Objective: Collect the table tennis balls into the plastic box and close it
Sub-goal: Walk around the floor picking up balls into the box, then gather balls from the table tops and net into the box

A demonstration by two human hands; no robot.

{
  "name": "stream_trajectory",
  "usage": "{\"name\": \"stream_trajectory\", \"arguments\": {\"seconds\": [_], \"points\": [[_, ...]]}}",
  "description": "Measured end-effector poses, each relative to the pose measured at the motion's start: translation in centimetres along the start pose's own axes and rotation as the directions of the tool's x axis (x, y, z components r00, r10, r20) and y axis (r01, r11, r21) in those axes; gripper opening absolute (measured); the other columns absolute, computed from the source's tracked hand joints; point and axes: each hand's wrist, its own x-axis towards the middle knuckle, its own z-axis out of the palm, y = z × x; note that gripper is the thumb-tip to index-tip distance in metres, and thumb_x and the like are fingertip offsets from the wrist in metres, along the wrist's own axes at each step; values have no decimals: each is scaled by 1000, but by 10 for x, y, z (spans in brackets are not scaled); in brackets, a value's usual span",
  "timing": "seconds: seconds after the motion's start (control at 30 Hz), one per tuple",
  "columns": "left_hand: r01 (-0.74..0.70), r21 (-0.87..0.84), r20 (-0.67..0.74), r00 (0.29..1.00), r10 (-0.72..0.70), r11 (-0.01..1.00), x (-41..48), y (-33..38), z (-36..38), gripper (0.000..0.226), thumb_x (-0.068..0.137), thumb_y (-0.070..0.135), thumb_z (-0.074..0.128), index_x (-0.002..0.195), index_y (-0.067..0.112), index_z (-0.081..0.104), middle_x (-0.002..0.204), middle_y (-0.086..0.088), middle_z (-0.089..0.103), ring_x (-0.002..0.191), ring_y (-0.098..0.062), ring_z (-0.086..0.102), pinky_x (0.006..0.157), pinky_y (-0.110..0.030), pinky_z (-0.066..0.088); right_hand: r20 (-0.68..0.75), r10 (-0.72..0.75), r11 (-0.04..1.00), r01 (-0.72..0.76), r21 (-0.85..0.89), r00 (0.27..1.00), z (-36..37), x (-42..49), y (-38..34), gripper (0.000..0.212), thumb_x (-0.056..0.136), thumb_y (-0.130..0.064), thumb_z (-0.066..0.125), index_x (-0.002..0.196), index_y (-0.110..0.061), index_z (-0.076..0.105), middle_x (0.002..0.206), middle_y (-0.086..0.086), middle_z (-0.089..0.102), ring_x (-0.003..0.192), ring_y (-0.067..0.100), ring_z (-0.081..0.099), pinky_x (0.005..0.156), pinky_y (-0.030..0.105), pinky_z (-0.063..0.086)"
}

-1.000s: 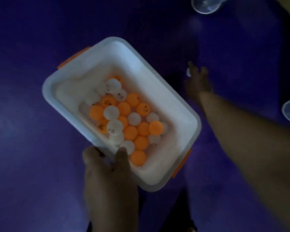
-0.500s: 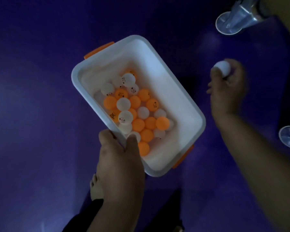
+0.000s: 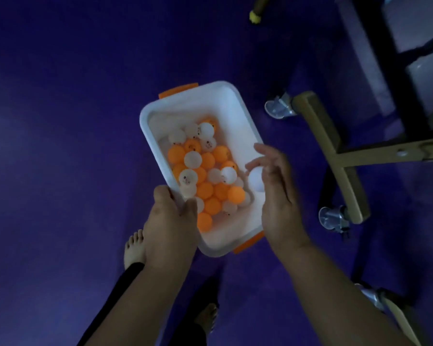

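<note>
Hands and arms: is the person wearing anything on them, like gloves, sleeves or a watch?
Nothing that shows. The left hand and the right hand are bare, with no gloves, and no rings or watch visible in the dim light. Both forearms are uncovered, with no sleeve in the frame.

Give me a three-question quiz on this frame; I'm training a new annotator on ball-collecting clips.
1. True or false: a lid covers the plastic box.
2. Which hand grips the box's rim?
3. The white ball by the right hand is: A) on the floor, B) over the box, at the fingers, C) beside the caster wheel.

Key:
1. False; it is open, with orange and white balls showing.
2. The left hand, at the near long side.
3. B.
</note>
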Motion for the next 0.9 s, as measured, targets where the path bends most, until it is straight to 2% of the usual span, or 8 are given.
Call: {"name": "stream_trajectory", "arguments": {"seconds": [0.1, 0.2, 0.37, 0.47, 0.53, 0.6, 0.8, 0.9], "points": [[-18, 34, 7, 1000, 18, 999, -35, 35, -46, 19, 89, 36, 54, 94, 25, 39, 78, 9, 58, 72, -20, 58, 69, -43, 53, 53, 33, 999, -34, 16, 998, -14, -19, -57, 39, 97, -43, 29, 128, -33, 50, 120, -11, 59, 113, 1, 54, 87, 11, 43], [-37, -6, 20, 999, 37, 999, -68, 74, -94, 16, 89, 30, 54, 93, 22, 40, 82, 3, 59, 78, -28, 58, 69, -41, 50, 26, 31, 997, -33, 76, 999, -29, -41, -120, 36, 101, -40, 28, 127, -32, 51, 128, -10, 57, 116, -10, 50, 84, -2, 38], [-121, 15, 23, 992, 121, 993, -114, 131, -163, 14, 90, 24, 53, 95, 17, 43, 79, 0, 59, 72, -22, 58, 64, -39, 50, -77, -11, 1000, 13, 26, 997, -55, -74, -205, 43, 88, -56, 30, 118, -37, 55, 115, -20, 64, 115, -3, 54, 96, 16, 42], [-165, 34, 31, 986, 164, 986, -136, 158, -198, 13, 91, 24, 53, 95, 17, 43, 77, 3, 58, 69, -16, 56, 57, -33, 46, -131, 0, 1000, -1, -5, 991, -68, -88, -246, 21, 95, -38, 43, 111, -41, 56, 113, -17, 64, 110, -4, 55, 89, 20, 44], [-201, 43, 48, 979, 199, 979, -149, 175, -219, 12, 91, 25, 53, 95, 18, 43, 78, 3, 58, 69, -15, 56, 55, -31, 45, -159, -17, 996, 3, -89, 987, -76, -94, -269, 29, 94, -20, 53, 108, -45, 54, 114, -17, 61, 107, -1, 56, 86, 22, 47], [-239, 60, 63, 970, 235, 969, -160, 189, -238, 11, 91, 25, 52, 95, 19, 44, 77, 4, 58, 68, -14, 56, 53, -30, 44, -185, -25, 986, -6, -166, 982, -83, -100, -291, 38, 90, -13, 58, 108, -45, 52, 115, -16, 58, 107, 2, 55, 86, 24, 49], [-374, 133, 146, 923, 355, 918, -186, 231, -276, 7, 91, 26, 51, 91, 22, 46, 78, 4, 60, 70, -13, 58, 59, -32, 50, -251, 12, 973, -70, -222, 968, -108, -122, -339, 47, 89, -15, 60, 126, -39, 43, 118, -14, 53, 100, -1, 52, 70, 15, 42], [-477, 156, 224, 870, 440, 865, -200, 255, -278, 5, 92, 25, 50, 91, 23, 46, 77, 7, 60, 66, -8, 58, 50, -21, 44, -323, 49, 965, -129, -229, 945, -129, -136, -352, 45, 90, -19, 60, 129, -36, 44, 114, -12, 55, 99, 3, 52, 66, 14, 38]]}}
